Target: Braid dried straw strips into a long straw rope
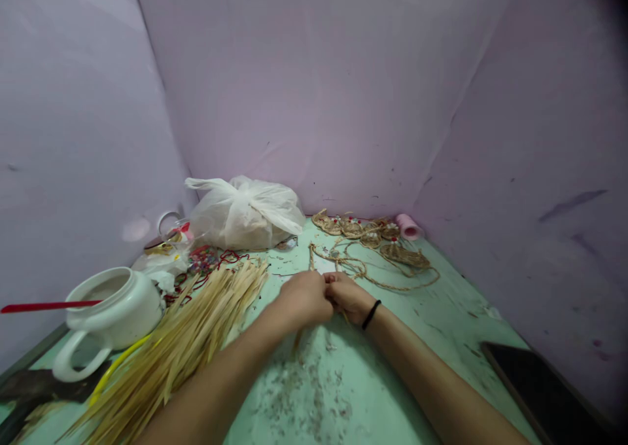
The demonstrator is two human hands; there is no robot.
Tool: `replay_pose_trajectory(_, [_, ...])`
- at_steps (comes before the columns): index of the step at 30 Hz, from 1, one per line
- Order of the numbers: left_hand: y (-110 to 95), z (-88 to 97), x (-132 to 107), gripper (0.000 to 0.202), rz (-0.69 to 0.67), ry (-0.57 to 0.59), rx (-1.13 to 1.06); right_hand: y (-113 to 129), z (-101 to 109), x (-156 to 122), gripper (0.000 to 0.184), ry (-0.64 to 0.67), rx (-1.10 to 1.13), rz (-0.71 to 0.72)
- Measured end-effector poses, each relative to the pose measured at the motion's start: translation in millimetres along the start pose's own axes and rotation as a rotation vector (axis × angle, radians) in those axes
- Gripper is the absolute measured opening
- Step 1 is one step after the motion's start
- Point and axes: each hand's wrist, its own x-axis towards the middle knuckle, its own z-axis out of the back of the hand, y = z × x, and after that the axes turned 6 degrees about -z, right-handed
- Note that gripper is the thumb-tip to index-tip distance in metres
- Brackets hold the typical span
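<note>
Three walls [314,91]: lilac sheets boxed the table in on the left, back and right, so open room lay only toward the person
Table [441,340]: green top, bare beyond the right arm, chaff strewn near the front
Straw bundle [196,334]: fanned just beside the left forearm, handy to it
Plastic bag [245,213]: knotted, set back against the wall, apart from the work
Mug [118,314]: white, near the left edge
Braided coils [373,232]: lay in the back corner
Left hand [307,298]: fingers closed, pinching the strand
Right hand [348,298]: touching the left, likewise closed on it
Straw strand [297,340]: mid-table, trailing from under both hands
</note>
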Motion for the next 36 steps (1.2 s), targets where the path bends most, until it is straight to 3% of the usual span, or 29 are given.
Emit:
replay_pose_trajectory(4, [24,14.5,18,0.017,0.192,-0.045,-0.427,4,2,-1,0.012,0.072,-0.041,0.034])
replay_pose_trajectory(8, [38,2.9,32,0.014,0.301,0.24,-0.927,6,3,-3,0.015,0.074,-0.044,0.055])
replay_pose_trajectory(10, [42,-4.0,36,0.014,0.33,0.322,-1.048,4,4,-1,0.014,0.065,-0.102,0.104])
replay_pose_trajectory(12, [45,-7.8,38,0.013,0.327,0.288,-1.029,1,8,4,0.011,0.048,-0.211,0.192])
replay_pose_trajectory(17, [48,-10.6,37,0.01,0.224,0.138,-0.748,-6,17,14,0.005,0.04,-0.42,0.323])
replay_pose_trajectory(20, [51,-12.4,37,0.009,0.095,0.126,-0.795,-3,19,12,0.005,0.042,-0.45,0.351])
replay_pose_trajectory(26, [52,-15.0,36,0.01,0.059,0.107,-0.805,2,18,6,0.004,0.049,-0.48,0.32])
replay_pose_trajectory(36, [31,-20.7,24,0.013,0.134,-0.117,-0.793,15,34,-2,0.009,0.061,-0.64,0.169])
